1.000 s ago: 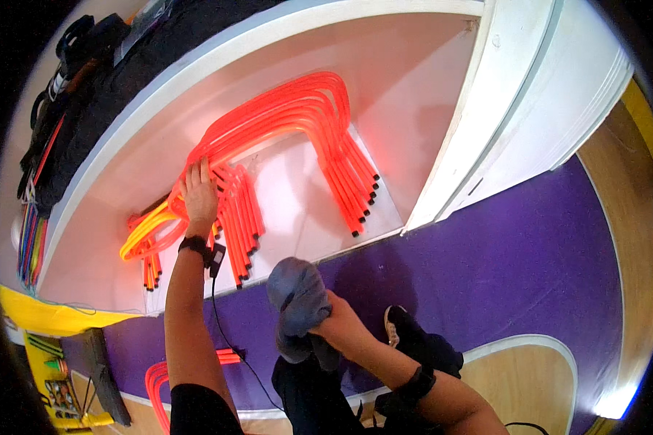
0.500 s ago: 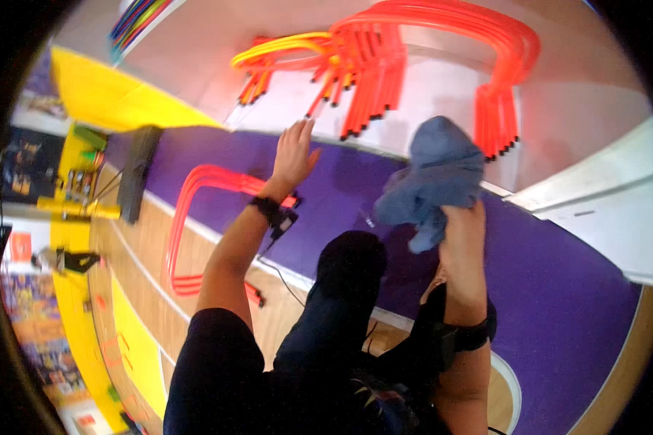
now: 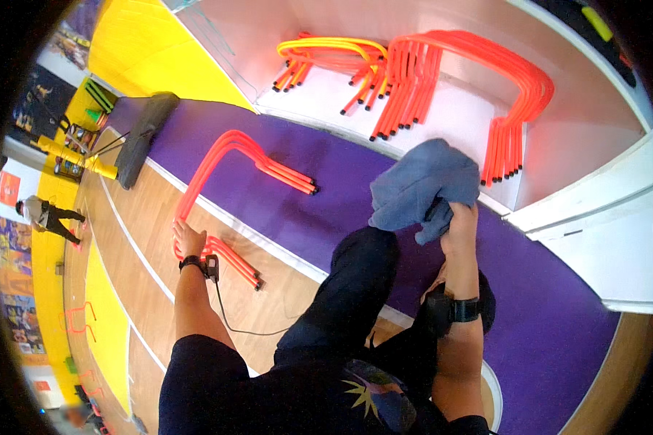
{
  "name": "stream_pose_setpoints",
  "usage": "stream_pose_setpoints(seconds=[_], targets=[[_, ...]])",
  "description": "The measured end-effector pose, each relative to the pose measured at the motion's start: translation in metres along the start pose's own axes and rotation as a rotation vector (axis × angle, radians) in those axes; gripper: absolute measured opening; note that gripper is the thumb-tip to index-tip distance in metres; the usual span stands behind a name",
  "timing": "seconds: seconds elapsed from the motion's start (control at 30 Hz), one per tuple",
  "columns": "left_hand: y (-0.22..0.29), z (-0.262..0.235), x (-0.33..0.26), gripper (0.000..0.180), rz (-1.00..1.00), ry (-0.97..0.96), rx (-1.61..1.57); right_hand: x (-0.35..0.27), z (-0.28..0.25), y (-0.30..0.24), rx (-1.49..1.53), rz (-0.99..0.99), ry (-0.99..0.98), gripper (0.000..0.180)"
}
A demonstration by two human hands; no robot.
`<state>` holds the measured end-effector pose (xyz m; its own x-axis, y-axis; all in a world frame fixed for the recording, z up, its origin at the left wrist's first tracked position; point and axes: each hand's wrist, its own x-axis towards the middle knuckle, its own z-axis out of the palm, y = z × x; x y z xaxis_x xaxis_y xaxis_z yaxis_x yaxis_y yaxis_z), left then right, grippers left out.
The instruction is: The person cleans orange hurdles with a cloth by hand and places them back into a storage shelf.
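Note:
My left hand (image 3: pixel 189 239) is on the crossbar of a small stack of orange-red training hurdles (image 3: pixel 207 171) lying at my left. Its fingers curl over the tubes near one corner, and their tips are partly hidden. The hurdles' black-capped legs reach across the purple strip and the wood floor. My right hand (image 3: pixel 460 230) grips a crumpled grey-blue cloth (image 3: pixel 424 183) by its lower edge, above the purple strip and beside my bent knee. The cloth hangs in folds and covers some of my fingers.
Ahead, a white recess (image 3: pixel 479 109) holds a row of nested orange-red hurdles (image 3: pixel 418 80) and smaller yellow and orange ones (image 3: pixel 334 49). A white ledge (image 3: pixel 595 239) is at the right. A dark padded base (image 3: pixel 146 138) stands at the far left. Another person (image 3: pixel 51 215) stands farther off.
My left hand has moved down and left, from above the purple strip onto the hurdles' crossbar. My right hand still holds the cloth, which has shifted slightly. The view has shifted too.

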<state>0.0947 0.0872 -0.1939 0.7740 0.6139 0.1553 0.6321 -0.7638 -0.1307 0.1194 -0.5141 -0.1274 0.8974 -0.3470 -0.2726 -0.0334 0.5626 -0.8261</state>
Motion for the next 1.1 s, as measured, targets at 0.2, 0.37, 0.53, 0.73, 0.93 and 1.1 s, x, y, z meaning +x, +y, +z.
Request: stream_pose_setpoints(seconds=[0.2, 0.37, 0.53, 0.73, 0.93, 1.1], targets=[[0.011, -0.008, -0.017, 0.078, 0.057, 0.036, -0.103, 0.008, 0.003, 0.034, 0.028, -0.065, -0.047, 0.035], [-0.002, -0.052, -0.053, 0.045, 0.181, 0.053, -0.248, 0.017, 0.008, 0.056, 0.020, -0.084, -0.063, 0.038], [0.003, -0.014, -0.115, 0.041, 0.554, -0.298, -0.800, -0.004, 0.034, 0.064, 0.068, -0.080, -0.006, 0.032], [0.079, -0.051, -0.204, 0.030, 0.539, -0.270, -0.791, -0.119, 0.116, 0.089, -0.296, -0.165, -0.163, 0.030], [0.077, -0.083, -0.249, 0.024, 0.453, -0.360, -0.745, -0.164, 0.162, 0.159, -0.293, 0.120, -0.309, 0.032], [0.049, -0.101, -0.251, 0.029, 0.555, -0.440, -0.739, -0.108, 0.160, 0.156, -0.067, 0.241, -0.181, 0.019]])
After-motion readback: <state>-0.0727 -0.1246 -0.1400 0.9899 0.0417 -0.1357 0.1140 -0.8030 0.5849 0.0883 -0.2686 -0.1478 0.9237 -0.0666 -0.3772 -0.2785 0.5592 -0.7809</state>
